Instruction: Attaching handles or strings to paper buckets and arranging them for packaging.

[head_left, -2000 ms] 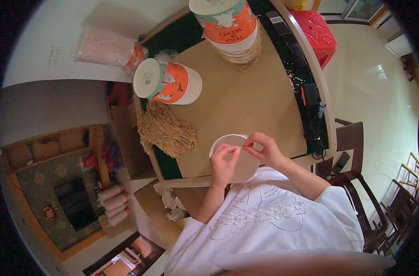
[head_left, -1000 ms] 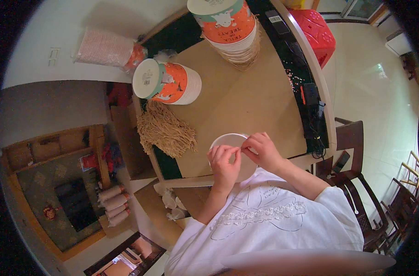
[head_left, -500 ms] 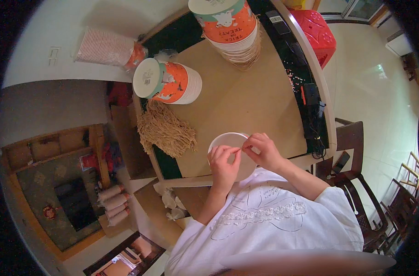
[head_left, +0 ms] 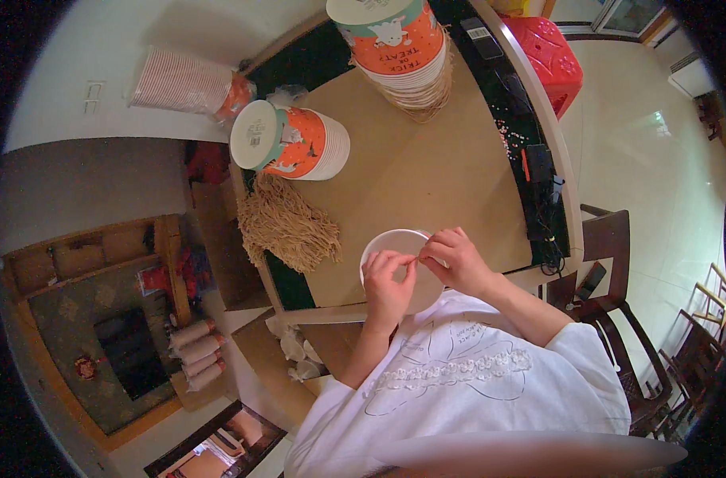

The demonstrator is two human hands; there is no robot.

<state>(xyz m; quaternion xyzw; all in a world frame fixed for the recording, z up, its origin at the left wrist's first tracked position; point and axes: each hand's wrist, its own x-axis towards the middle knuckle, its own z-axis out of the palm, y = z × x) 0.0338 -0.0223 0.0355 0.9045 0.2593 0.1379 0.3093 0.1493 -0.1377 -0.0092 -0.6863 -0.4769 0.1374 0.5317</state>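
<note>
A white paper cup (head_left: 393, 243) sits open-side up at the near edge of the brown table (head_left: 411, 167). My left hand (head_left: 388, 285) covers its near left rim, fingers pinched together over the opening. My right hand (head_left: 455, 259) is at its right rim, thumb and finger pinched on a thin tan string that runs between both hands. A pile of tan string pieces (head_left: 287, 223) lies to the left of the cup.
A stack of orange and white cups (head_left: 293, 143) lies on its side at the back left; a taller stack (head_left: 399, 44) stands at the far edge. A wrapped cup sleeve (head_left: 184, 82) lies beyond. A red stool (head_left: 548, 52) and dark wooden chairs (head_left: 618, 263) stand to the right.
Both hands have stayed over the white cup, with only small finger shifts; the pinch of the two hands has drawn slightly closer together.
</note>
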